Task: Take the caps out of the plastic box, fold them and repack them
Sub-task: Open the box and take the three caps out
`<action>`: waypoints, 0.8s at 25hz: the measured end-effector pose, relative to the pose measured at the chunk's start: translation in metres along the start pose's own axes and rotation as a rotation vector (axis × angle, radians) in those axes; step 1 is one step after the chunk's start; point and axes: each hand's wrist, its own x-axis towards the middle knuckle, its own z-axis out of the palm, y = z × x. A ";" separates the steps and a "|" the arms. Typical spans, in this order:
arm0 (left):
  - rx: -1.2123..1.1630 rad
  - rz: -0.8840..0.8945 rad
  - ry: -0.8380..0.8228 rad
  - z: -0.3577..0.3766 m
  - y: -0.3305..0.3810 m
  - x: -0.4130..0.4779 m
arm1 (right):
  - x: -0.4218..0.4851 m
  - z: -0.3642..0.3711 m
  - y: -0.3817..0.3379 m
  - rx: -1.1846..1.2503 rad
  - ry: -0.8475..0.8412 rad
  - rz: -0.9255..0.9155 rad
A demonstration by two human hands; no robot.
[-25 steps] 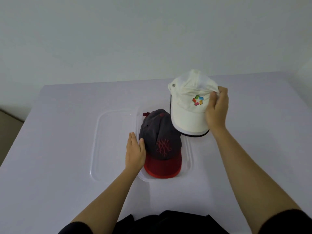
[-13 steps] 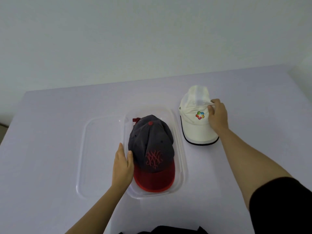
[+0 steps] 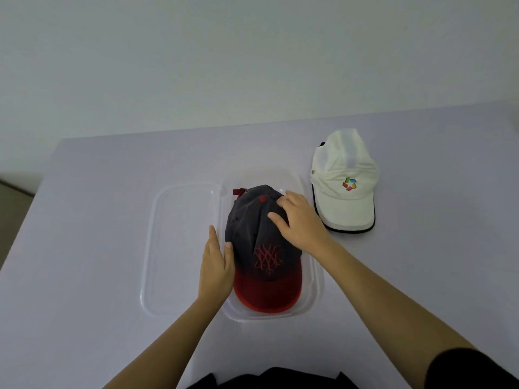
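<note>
A dark grey cap (image 3: 252,228) with a red brim and red stitched logo lies in the clear plastic box (image 3: 313,293) at the table's middle. My left hand (image 3: 216,265) rests flat against the box's left wall, thumb touching the cap's side. My right hand (image 3: 299,220) lies on the crown's right side, fingers spread and curling over the fabric. A white cap (image 3: 344,181) with a coloured logo and black-edged brim sits on the table just right of the box, free of both hands.
The box's clear lid (image 3: 174,248) lies flat directly left of the box. The table (image 3: 98,220) is pale lilac, its left edge dropping to the floor, with a white wall behind. A dark garment shows at the bottom edge.
My right hand set the white cap down on the table, let go of it and moved left onto the dark cap's crown. My left hand stayed at the box's left side.
</note>
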 end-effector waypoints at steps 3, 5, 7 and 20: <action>0.072 0.064 0.011 -0.001 0.004 -0.001 | -0.003 -0.011 -0.015 0.161 0.144 -0.058; 0.129 0.105 0.062 -0.003 0.008 -0.003 | -0.012 -0.019 -0.027 0.291 0.144 -0.106; 0.053 0.157 0.081 -0.010 0.017 -0.007 | -0.026 -0.027 -0.038 0.454 0.064 -0.064; -0.418 0.424 0.185 -0.034 0.121 -0.049 | -0.079 -0.107 -0.069 0.722 0.273 0.346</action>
